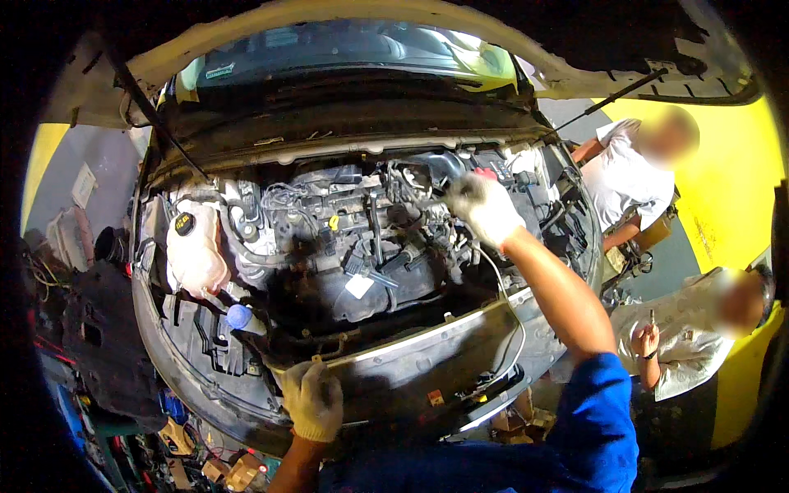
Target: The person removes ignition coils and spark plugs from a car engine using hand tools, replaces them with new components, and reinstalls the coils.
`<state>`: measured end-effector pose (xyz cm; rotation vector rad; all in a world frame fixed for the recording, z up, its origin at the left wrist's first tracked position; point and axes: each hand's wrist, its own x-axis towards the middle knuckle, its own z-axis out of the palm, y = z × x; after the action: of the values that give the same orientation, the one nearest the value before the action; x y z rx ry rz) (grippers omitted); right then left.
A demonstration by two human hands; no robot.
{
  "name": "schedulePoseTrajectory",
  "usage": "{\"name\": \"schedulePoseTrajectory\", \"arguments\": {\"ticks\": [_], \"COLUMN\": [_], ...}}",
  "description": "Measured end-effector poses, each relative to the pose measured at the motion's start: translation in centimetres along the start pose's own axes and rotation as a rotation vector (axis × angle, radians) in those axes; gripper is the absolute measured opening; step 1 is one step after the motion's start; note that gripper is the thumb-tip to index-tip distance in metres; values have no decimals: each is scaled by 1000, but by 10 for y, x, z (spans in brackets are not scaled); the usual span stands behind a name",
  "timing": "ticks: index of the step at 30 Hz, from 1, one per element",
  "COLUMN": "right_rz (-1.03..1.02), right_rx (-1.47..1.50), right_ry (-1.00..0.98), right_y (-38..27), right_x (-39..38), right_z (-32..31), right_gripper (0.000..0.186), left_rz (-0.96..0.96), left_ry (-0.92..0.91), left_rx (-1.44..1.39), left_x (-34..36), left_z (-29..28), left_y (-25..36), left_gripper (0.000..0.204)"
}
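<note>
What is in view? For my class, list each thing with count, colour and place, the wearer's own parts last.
Raised bonnet: 1, cream-edged, across top
Windscreen: 1, dark, behind engine
Support rods: 2, black, bonnet's sides
Engine: 1, black and silver, centre
Tank: 1, pale pink, left of engine
Cap: 1, blue, below tank
Loop: 1, yellow, on engine
Hose: 1, whitish, right front
Co-workers: 2, pale tops, right
Floor clutter: uncounted, mixed, lower left
Sleeve: 1, blue, lower right
Left hand: 1, pale glove, car's front edge
Right hand: 1, pale glove, over engine, hold unclear
</note>
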<state>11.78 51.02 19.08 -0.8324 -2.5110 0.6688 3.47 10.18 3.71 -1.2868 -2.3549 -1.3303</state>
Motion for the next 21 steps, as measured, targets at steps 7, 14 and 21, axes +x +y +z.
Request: {"name": "schedulePoseTrajectory", "arguments": {"ticks": [7, 14, 21], "right_rz": [445, 510, 336], "right_rx": [153, 144, -61], "right_ry": [183, 176, 266], "right_y": [116, 191, 180], "right_x": [157, 199, 207], "right_z": [130, 198, 193], "right_gripper": [22, 45, 39], "left_rz": [-103, -145, -182], "left_ry": [-167, -251, -270], "left_rx": [148, 191, 193], "left_x": [36, 40, 48], "left_z": [45, 45, 48], "left_y": [-14, -17, -15], "left_gripper": [37, 35, 32]}}
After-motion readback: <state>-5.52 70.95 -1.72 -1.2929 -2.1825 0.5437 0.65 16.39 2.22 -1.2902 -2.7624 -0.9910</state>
